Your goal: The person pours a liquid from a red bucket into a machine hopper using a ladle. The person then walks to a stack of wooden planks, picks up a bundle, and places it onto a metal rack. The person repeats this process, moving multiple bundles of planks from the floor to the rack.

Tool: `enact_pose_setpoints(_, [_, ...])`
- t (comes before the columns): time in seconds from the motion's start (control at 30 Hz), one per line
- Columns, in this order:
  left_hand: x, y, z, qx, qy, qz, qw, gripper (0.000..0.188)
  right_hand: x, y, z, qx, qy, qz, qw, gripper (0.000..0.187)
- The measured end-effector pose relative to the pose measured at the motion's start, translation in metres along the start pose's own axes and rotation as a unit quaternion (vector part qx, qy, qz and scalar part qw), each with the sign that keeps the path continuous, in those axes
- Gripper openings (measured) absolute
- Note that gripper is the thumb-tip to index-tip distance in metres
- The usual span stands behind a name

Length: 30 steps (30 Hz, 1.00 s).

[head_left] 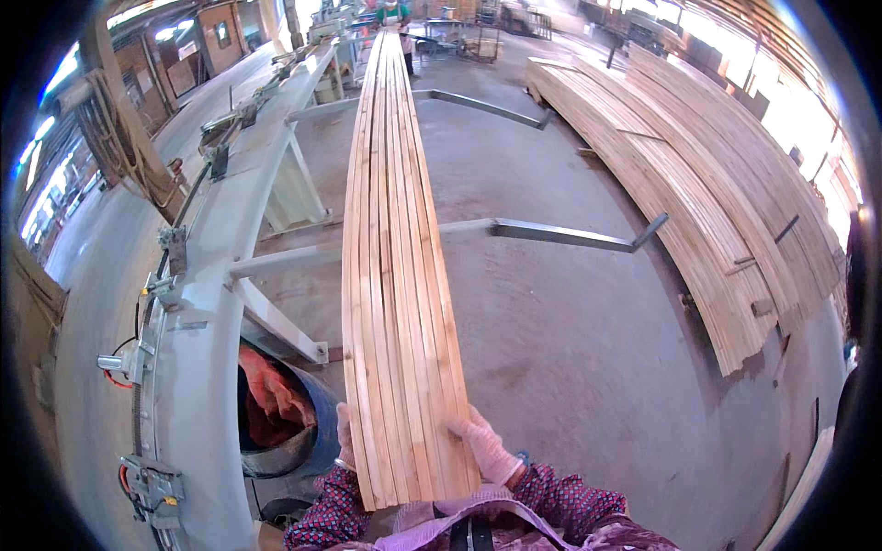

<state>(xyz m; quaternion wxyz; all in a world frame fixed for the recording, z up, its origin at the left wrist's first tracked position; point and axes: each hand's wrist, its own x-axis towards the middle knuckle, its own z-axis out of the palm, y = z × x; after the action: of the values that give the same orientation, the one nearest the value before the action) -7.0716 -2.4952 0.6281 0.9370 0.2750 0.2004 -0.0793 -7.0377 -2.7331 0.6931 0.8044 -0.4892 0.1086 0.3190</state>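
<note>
A bundle of long, pale wooden strips (400, 275) runs away from me, lying side by side over two metal support arms. Pinkish work gloves cover both of my hands. At the bundle's near end, my left hand (345, 437) grips the left edge, its fingers partly hidden by the wood. On the opposite edge my right hand (485, 446) is closed, thumb on the top and the other fingers out of sight below. A person in green (393, 15) stands at the far end of the strips; that person's hands are too small to make out.
A long grey machine frame (197, 349) with cables runs along the left. Beneath its side stands a blue drum (322, 427) with red material inside. A metal support arm (570, 234) juts out to the right. Large stacks of wooden strips (680, 193) lie on the right.
</note>
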Motion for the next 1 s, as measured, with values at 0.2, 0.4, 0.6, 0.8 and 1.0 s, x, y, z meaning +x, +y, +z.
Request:
enact_pose_setpoints(0.2, [0.04,-0.074,0.109,0.024,-0.019,0.033,0.999,0.086,-0.031,-0.088,-0.105,-0.017,-0.043,-0.036,0.998,0.057])
enact_pose_setpoints(0.4, [0.06,-0.153,0.2,0.04,-0.01,0.069,0.997,0.086,-0.074,-0.167,-0.191,-0.021,-0.038,-0.014,0.999,0.053])
enact_pose_setpoints(0.6, [0.088,-0.248,0.299,-0.011,-0.117,0.023,0.993,0.084,-0.083,-0.21,-0.317,0.004,-0.025,-0.024,0.999,0.051])
enact_pose_setpoints(0.8, [0.135,-0.317,0.382,-0.003,-0.137,0.006,0.991,0.083,-0.102,-0.287,-0.415,0.017,-0.02,-0.021,0.999,0.051])
enact_pose_setpoints(1.0, [0.16,-0.389,0.484,0.074,-0.1,0.002,0.992,0.087,-0.129,-0.361,-0.507,0.016,0.009,-0.003,1.0,0.05])
